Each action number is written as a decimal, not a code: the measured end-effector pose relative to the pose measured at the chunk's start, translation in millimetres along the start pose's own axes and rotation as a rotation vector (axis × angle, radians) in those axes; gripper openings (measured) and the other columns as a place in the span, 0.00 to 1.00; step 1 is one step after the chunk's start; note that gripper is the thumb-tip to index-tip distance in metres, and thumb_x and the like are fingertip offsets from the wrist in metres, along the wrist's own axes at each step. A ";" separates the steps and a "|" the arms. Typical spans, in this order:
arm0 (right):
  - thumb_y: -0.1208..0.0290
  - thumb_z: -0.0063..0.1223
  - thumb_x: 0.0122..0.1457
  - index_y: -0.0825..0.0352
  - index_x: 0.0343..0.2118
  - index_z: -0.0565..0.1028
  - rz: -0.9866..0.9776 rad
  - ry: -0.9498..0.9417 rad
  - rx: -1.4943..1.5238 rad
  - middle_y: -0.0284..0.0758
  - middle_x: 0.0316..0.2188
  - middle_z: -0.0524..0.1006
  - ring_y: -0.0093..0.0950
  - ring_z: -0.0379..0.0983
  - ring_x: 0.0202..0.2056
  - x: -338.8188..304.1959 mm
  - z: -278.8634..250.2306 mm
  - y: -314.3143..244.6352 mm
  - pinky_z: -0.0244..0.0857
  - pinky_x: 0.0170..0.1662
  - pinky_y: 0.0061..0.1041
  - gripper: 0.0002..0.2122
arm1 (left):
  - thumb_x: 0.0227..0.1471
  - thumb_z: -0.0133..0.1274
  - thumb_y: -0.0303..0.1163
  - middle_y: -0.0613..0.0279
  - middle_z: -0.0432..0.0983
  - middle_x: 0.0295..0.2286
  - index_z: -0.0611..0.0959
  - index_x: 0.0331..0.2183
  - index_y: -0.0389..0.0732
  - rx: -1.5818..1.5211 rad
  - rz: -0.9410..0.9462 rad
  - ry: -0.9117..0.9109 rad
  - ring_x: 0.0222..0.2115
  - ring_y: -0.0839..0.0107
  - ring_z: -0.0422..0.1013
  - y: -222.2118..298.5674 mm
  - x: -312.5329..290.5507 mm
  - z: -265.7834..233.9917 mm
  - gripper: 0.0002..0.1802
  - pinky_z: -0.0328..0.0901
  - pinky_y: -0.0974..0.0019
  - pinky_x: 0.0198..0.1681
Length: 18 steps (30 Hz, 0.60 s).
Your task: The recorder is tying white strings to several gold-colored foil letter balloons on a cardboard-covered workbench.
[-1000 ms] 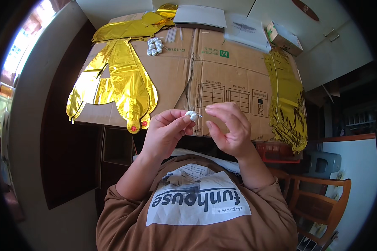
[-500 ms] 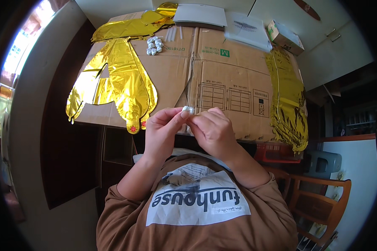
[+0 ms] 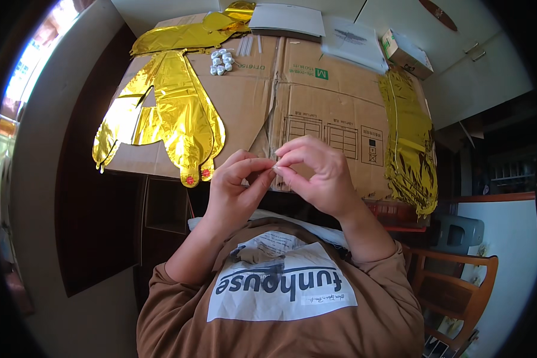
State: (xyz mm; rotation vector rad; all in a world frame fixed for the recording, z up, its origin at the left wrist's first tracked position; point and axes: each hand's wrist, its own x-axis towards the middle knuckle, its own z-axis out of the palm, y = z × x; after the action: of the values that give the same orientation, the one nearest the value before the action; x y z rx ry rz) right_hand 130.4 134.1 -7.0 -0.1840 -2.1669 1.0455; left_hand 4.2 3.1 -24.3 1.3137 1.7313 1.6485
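Observation:
My left hand and my right hand meet at the fingertips over the near edge of the cardboard. The left fingers are closed, curled round a small white bundle that they now hide. With thumb and forefinger, my right hand pinches at the left fingertips; what lies in that pinch is too small to make out. Several similar white bundles sit in a group on the cardboard. A flat gold foil balloon lies left of my hands, its narrow ends toward me.
More gold foil lies at the far left, and a crinkled gold foil piece along the right edge. White strips, a white stack, a clear packet and a small box are at the back. A wooden chair stands right.
The white bundle seen at my left fingertips has gone from sight behind the fingers. My right hand has turned and opened its curled fingers into a thumb-and-forefinger pinch.

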 end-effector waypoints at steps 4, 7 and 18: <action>0.77 0.61 0.52 0.68 0.30 0.73 0.636 -0.045 0.704 0.33 0.30 0.78 0.20 0.74 0.27 -11.4 7.8 11.8 0.69 0.31 0.17 0.06 | 0.47 0.59 0.19 0.63 0.72 0.26 0.81 0.32 0.35 0.040 -0.007 -0.003 0.24 0.77 0.68 2.3 -0.4 0.7 0.06 0.62 0.76 0.28; 0.77 0.59 0.54 0.69 0.31 0.72 0.831 -0.108 0.953 0.34 0.30 0.77 0.18 0.74 0.27 -7.3 5.0 19.5 0.70 0.32 0.16 0.06 | 0.47 0.59 0.19 0.64 0.71 0.25 0.81 0.31 0.34 0.061 -0.017 -0.012 0.24 0.79 0.66 -0.4 1.3 -1.3 0.06 0.60 0.76 0.28; 0.77 0.55 0.57 0.69 0.36 0.76 0.459 0.009 0.509 0.30 0.29 0.79 0.17 0.75 0.29 -1.2 36.0 33.4 0.69 0.33 0.16 0.05 | 0.50 0.59 0.27 0.64 0.73 0.24 0.82 0.32 0.35 -0.112 -0.128 0.037 0.22 0.80 0.68 -32.9 14.4 -12.7 0.07 0.62 0.76 0.26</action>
State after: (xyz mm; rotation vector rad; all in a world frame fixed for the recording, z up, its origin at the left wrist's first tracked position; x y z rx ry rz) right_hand 102.1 133.1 -47.1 -0.4556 -1.8134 1.8106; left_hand -24.2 12.9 -47.8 1.1056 1.6804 1.6807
